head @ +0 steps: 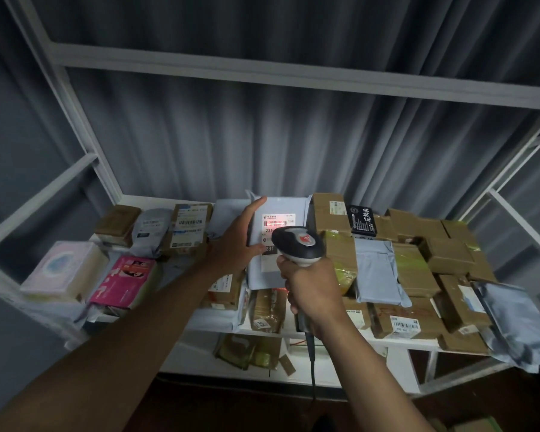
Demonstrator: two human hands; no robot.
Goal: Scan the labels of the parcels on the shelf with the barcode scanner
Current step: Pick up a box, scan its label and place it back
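We held grey mailer [278, 241] upright at frame centre, left hand [237, 241] gripping its left edge; right hand [312, 291] wrapped around barcode scanner [298, 244] just below, red beam across label [278, 221].

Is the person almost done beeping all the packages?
Can't tell what's already scanned; nothing marks that. Right now the left hand tilts up a grey mailer bag while the right hand aims the barcode scanner, its red light on the label. Many cardboard parcels lie around it.

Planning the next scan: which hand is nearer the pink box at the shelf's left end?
Left. The left hand grips the grey mailer, just right of the pink box; the right hand, holding the scanner, is farther right.
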